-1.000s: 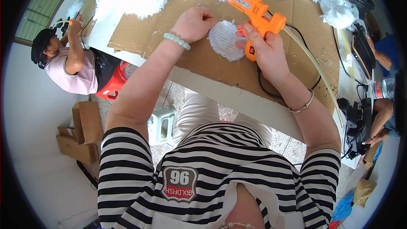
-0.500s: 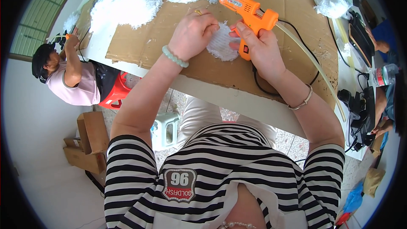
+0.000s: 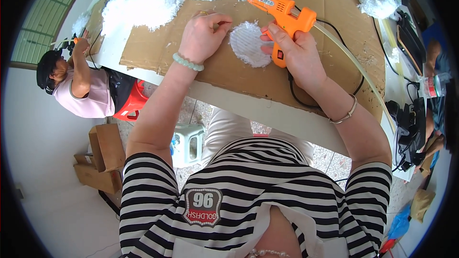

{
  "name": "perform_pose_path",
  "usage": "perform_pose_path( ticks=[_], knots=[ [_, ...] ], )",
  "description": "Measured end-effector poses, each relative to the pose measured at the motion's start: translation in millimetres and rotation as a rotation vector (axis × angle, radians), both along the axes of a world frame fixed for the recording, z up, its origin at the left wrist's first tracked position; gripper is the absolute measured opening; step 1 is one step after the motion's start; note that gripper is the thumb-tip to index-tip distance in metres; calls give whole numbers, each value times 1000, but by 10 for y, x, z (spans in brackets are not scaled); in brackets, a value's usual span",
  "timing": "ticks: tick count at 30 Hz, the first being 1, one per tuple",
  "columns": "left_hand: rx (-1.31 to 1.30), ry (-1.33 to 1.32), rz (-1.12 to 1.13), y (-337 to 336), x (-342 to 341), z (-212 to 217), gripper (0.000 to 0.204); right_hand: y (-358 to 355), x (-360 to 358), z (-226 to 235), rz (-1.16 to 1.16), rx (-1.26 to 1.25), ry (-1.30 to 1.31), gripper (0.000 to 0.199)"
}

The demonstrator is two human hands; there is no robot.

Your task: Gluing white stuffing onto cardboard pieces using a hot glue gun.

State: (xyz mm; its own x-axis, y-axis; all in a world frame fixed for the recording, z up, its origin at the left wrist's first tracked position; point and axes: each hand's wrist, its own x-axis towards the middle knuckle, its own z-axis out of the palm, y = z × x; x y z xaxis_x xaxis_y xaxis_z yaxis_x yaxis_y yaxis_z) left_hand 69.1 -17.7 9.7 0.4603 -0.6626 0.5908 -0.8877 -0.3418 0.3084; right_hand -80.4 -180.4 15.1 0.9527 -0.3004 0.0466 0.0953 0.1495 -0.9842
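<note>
My right hand (image 3: 295,53) grips an orange hot glue gun (image 3: 282,15) by its handle, nozzle pointing left above a round white fuzzy disc (image 3: 248,44). The disc lies flat on a brown cardboard sheet (image 3: 224,69) that covers the table. My left hand (image 3: 203,36) rests on the cardboard just left of the disc, fingers curled, fingertips pinched at the disc's upper left edge. A black cord (image 3: 296,96) runs from the gun down over the table's near edge.
Heaps of white fluffy fibre (image 3: 143,0) lie along the far side of the cardboard. Another person (image 3: 81,86) sits at the table's left end on a red stool (image 3: 131,105). A small plastic stool (image 3: 187,144) and cardboard boxes (image 3: 103,160) stand on the floor. Cables and devices (image 3: 406,114) are at right.
My left hand slid off the disc to its left edge, uncovering it. The glue gun has stayed above the disc in my right hand.
</note>
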Motion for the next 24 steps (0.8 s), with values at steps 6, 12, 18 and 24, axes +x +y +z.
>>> perform_pose_path(
  ticks=[6,12,18,24],
  knots=[
    [120,161,-59,-147,-94,44,7,10,-3,-14,6,37,-4,30],
    [-30,135,-106,-38,-74,29,9,2,1,-3,3,17,30,31],
    [-12,77,-4,127,-154,35,9,-22,14,-19,12,-9,37,32],
    [135,-181,-71,31,-275,48,14,5,6,-14,20,-10,28,31]
  ],
)
